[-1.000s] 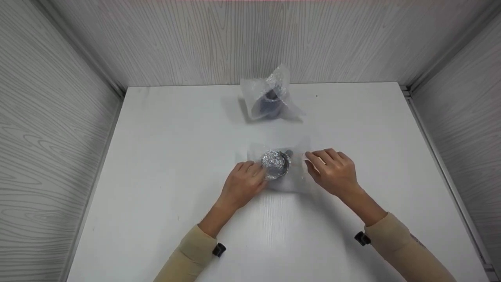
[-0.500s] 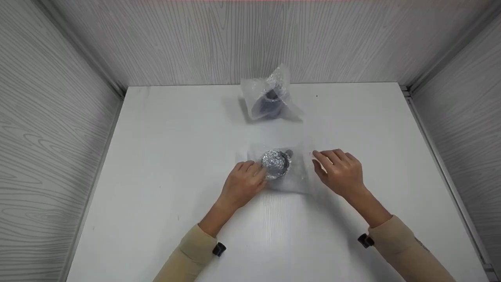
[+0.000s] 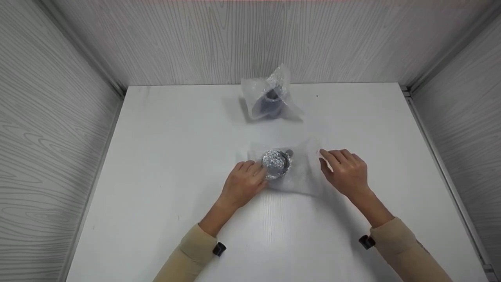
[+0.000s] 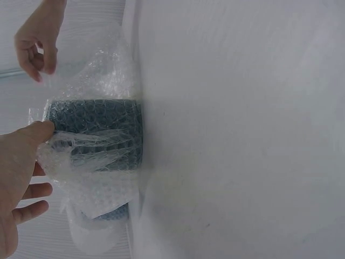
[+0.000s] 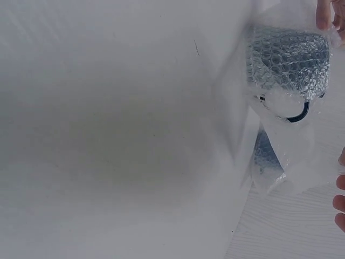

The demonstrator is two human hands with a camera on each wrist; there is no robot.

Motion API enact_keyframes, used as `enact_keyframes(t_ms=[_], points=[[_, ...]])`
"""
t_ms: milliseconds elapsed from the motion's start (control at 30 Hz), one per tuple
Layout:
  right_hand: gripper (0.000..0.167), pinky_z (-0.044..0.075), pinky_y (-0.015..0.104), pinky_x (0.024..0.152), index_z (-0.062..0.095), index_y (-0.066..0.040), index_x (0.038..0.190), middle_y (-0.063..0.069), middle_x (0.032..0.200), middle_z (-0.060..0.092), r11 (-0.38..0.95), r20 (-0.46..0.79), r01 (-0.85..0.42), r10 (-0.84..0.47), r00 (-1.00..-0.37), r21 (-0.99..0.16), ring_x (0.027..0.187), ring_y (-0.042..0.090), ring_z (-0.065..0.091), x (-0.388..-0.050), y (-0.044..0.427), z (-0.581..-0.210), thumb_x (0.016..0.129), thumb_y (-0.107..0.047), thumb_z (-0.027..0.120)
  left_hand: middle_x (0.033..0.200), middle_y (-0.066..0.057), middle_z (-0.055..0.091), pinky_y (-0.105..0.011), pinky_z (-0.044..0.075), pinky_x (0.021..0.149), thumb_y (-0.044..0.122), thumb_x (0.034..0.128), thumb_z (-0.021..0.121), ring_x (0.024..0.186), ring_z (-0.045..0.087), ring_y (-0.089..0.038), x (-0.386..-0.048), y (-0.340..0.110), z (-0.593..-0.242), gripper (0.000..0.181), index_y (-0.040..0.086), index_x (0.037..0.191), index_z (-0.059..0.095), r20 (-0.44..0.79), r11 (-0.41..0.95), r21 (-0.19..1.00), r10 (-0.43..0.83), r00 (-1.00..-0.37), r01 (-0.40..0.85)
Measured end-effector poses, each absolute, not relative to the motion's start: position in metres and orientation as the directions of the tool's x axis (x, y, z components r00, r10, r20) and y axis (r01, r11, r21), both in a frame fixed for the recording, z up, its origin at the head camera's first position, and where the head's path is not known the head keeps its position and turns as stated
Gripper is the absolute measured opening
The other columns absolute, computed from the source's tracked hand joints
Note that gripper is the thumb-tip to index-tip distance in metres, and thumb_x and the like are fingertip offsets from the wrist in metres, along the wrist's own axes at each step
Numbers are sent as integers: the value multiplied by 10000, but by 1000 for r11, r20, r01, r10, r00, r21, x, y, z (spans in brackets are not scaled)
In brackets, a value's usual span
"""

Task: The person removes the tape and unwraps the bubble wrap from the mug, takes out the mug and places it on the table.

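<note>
A dark blue mug (image 4: 97, 116) in bubble wrap stands upright before me; its curved handle (image 5: 302, 112) shows in the right wrist view. From above, silvery wrap covers the mug's mouth (image 3: 275, 162). My left hand (image 3: 243, 184) grips the mug's left side at the rim, thumb on the wrap, with some fingers hidden behind it. Loose bubble wrap (image 3: 299, 176) spreads out to the right of the mug. At that loose edge, my right hand (image 3: 345, 172) pinches the wrap between thumb and index finger.
Farther back on the white table (image 3: 176, 137) stands a second dark blue object (image 3: 270, 105) in a bubble-wrap cover with a peaked top. Wood-grain panels (image 3: 195, 43) enclose the table at the back and both sides.
My right hand has moved a little to the right, and the loose wrap now stretches farther out from the mug. The left hand and the mug have stayed in place.
</note>
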State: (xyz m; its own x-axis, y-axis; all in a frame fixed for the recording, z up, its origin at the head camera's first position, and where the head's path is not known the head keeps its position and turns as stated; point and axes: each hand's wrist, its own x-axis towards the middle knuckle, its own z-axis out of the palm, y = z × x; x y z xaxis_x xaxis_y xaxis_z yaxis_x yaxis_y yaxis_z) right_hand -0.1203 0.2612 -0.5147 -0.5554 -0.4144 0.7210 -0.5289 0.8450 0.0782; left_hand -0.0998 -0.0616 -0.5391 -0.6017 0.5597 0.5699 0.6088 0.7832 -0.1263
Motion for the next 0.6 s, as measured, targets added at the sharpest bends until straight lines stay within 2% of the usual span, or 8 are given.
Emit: enact_keyframes(t_ms=[233,467,600], points=[[198,591,445,545,806,-36,1056,139,853,797,867,727,-497,-364,-583,35,704,328,740,-121,267,-517,858,-49,813,1097,17,750,-313,594,893,402,876,827,1035,708,-169,-99,-61,-537,333,178,1103,733,573,785,-131,559,-600,606],[174,592,437,549,808,-18,1034,151,855,797,887,722,-453,-256,-643,-89,695,330,738,-120,271,-519,862,-36,815,1108,17,759,-312,594,897,393,877,828,1046,710,-168,-99,-61,-537,330,176,1110,741,569,787,-128,556,-606,603],[159,576,440,538,807,-17,1023,150,845,797,895,725,-427,-209,-657,-129,687,331,733,-120,272,-522,865,-31,811,1106,13,759,-316,596,891,385,890,815,1041,709,-171,-100,-61,-537,312,174,1109,746,569,786,-129,559,-604,605]])
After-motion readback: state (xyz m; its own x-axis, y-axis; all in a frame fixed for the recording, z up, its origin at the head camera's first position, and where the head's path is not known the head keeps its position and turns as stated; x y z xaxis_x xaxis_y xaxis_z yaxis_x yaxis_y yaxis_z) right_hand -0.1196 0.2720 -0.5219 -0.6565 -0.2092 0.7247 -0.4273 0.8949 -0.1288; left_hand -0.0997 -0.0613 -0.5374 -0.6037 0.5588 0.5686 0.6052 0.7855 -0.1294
